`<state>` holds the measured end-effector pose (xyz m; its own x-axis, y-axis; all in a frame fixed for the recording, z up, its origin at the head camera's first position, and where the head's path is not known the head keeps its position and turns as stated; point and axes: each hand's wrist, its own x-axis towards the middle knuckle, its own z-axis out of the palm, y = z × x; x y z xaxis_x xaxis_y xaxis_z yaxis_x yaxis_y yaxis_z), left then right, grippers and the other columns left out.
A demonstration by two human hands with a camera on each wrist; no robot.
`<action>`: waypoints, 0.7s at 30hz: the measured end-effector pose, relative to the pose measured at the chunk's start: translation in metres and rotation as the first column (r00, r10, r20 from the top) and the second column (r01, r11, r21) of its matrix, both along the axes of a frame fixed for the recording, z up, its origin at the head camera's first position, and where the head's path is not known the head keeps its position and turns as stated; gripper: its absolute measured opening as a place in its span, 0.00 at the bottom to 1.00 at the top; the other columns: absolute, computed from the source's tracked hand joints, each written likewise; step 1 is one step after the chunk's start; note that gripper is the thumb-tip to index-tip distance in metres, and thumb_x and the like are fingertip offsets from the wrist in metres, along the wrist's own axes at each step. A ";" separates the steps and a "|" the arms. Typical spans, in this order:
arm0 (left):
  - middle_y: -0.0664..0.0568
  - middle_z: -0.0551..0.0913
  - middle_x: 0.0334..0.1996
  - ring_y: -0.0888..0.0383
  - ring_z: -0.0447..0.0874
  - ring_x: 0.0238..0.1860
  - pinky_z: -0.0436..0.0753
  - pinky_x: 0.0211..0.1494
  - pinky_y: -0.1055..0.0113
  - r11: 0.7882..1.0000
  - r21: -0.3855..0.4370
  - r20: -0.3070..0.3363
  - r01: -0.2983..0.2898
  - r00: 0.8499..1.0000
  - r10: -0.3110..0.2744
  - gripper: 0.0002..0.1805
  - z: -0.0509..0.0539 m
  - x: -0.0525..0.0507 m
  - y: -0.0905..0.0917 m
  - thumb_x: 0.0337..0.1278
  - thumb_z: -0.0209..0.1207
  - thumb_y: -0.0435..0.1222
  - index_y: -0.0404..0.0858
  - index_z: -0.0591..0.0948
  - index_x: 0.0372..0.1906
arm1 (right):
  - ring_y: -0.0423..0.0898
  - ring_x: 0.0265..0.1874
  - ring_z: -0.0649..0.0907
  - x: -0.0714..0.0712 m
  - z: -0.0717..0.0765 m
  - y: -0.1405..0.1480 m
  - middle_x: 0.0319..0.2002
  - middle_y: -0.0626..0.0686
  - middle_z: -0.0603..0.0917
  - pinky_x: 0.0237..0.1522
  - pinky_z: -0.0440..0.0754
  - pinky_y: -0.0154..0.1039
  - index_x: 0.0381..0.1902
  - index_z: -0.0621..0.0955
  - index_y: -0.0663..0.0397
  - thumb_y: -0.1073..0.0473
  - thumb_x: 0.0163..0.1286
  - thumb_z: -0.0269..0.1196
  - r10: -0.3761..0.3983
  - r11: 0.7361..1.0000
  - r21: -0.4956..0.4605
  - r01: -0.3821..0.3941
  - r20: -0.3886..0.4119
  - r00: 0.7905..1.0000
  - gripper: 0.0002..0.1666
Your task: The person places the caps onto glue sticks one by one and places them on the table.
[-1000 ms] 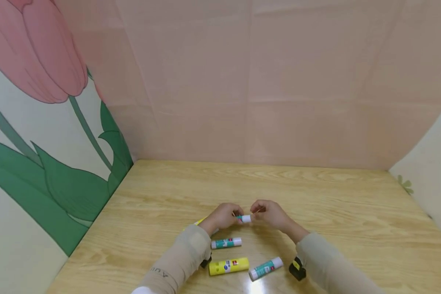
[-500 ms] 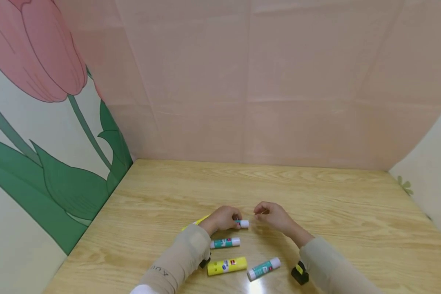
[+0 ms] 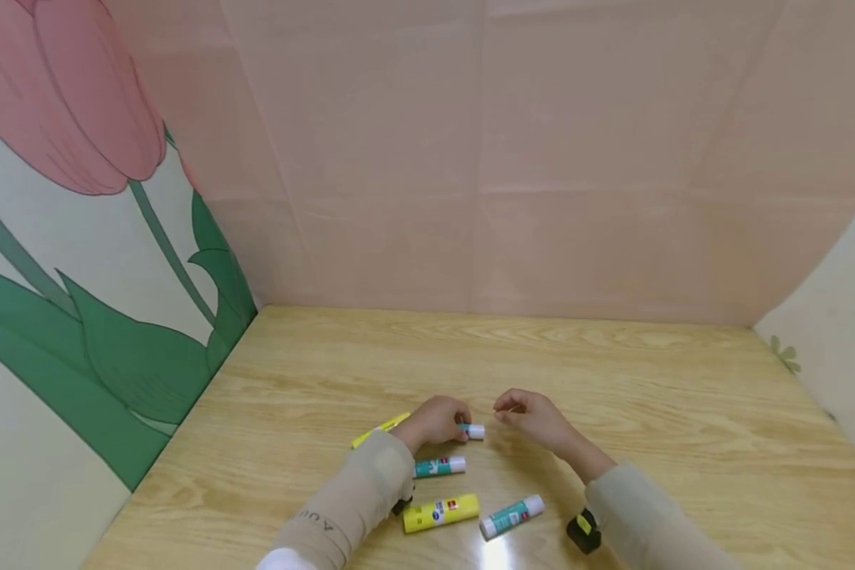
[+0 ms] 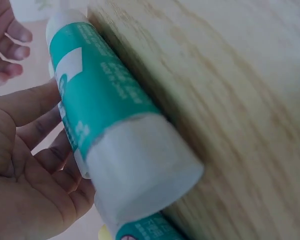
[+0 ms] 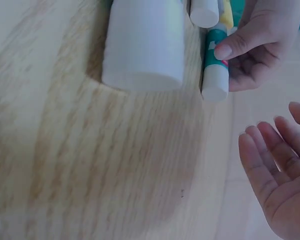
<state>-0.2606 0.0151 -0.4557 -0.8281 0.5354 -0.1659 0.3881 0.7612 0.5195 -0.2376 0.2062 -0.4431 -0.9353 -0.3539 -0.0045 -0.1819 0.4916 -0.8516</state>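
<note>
In the head view my left hand [image 3: 439,419] pinches a small green glue stick [image 3: 476,431] whose white end points right. Its thumb [image 5: 232,47] lies across the label in the right wrist view, and the other fingers are partly hidden. Just right of that end, my right hand [image 3: 537,418] hovers with relaxed fingers and holds nothing. Below the left hand lies a second green glue stick [image 3: 439,467], which looms large in the left wrist view. Nearer the front are a thick yellow glue stick [image 3: 440,513] and a tilted green glue stick [image 3: 512,517].
A yellow tube [image 3: 380,430] lies slanted, partly behind the left wrist. All of this is on a wooden table [image 3: 613,372]. A pinkish cloth wall [image 3: 513,158] stands at the back, and a panel with a tulip picture [image 3: 114,332] borders the left.
My left hand has lowered slightly with the green glue stick. My right hand has drawn a little to the right, widening the gap from the stick's white end.
</note>
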 end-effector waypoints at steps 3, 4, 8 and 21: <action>0.58 0.76 0.28 0.64 0.72 0.30 0.71 0.36 0.70 0.999 0.033 0.045 -0.026 0.999 0.024 0.08 0.001 -0.001 0.000 0.43 0.63 0.37 0.42 0.78 0.32 | 0.46 0.34 0.75 -0.001 0.002 0.000 0.32 0.51 0.77 0.32 0.74 0.38 0.37 0.76 0.62 0.62 0.60 0.56 0.004 0.999 0.051 -0.002 -0.045 0.999 0.09; 0.57 0.77 0.29 0.63 0.72 0.32 0.72 0.37 0.70 0.999 0.039 0.060 -0.036 0.998 0.033 0.10 0.001 -0.001 -0.001 0.43 0.63 0.37 0.41 0.78 0.34 | 0.46 0.34 0.75 -0.001 0.003 0.000 0.32 0.50 0.77 0.32 0.74 0.38 0.36 0.76 0.61 0.62 0.61 0.56 0.009 0.997 0.073 -0.004 -0.066 0.998 0.08; 0.54 0.77 0.38 0.59 0.74 0.39 0.72 0.42 0.65 0.995 0.047 0.135 -0.084 0.988 0.077 0.17 0.006 -0.001 -0.004 0.45 0.61 0.42 0.39 0.76 0.42 | 0.47 0.34 0.75 -0.002 0.010 0.002 0.33 0.51 0.78 0.34 0.74 0.41 0.37 0.76 0.60 0.60 0.61 0.56 0.041 0.987 0.158 -0.017 -0.153 0.987 0.09; 0.50 0.57 0.62 0.49 0.45 0.63 0.39 0.57 0.43 0.982 -0.053 -0.054 -0.182 0.982 0.179 0.34 0.028 0.016 -0.027 0.49 0.53 0.54 0.43 0.63 0.60 | 0.65 0.53 0.57 0.011 0.028 0.020 0.53 0.69 0.64 0.49 0.53 0.62 0.53 0.65 0.69 0.53 0.57 0.60 -0.006 0.942 0.296 0.158 -0.456 0.890 0.33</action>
